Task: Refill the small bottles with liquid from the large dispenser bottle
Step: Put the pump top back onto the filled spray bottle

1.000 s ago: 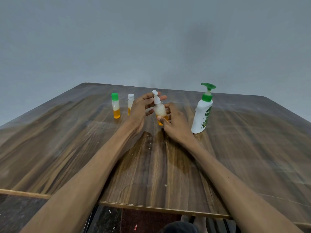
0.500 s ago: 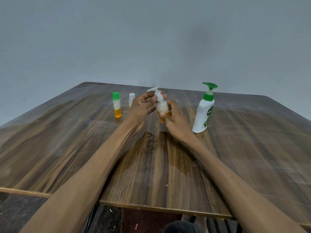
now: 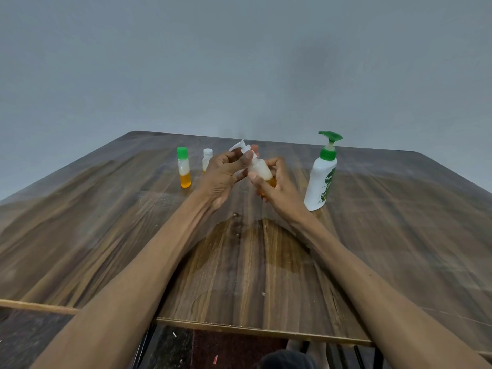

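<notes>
Plain grey wall behind, and a wood-grain table (image 3: 386, 235) with a darker wet-looking patch right under the wrists. The small pump bottle (image 3: 259, 170) is sitting up off the table between both hands, tilted so its white pump head (image 3: 239, 147) is leaning away to the left. The right hand (image 3: 277, 186) is wrapping around the bottle's lower half, where the orange liquid is, and the left hand (image 3: 223, 174) is pinching the neck and pump with fingers closed around it.

What's changed: a second ago the bottle was standing upright on the table with the nozzle pointing roughly up; now it's lifted, tipped over, and the nozzle has swung round to the left. To me that reads as the pump top getting twisted off, so this bottle is probably the one being opened for a refill, though I can't tell if the thread is loose yet.

Just right of the right hand, the big dispenser bottle (image 3: 320, 179) is standing untouched. Off past the left hand, the green-capped bottle (image 3: 184, 167) and a white-capped bottle (image 3: 207, 159) are waiting, both capped.
</notes>
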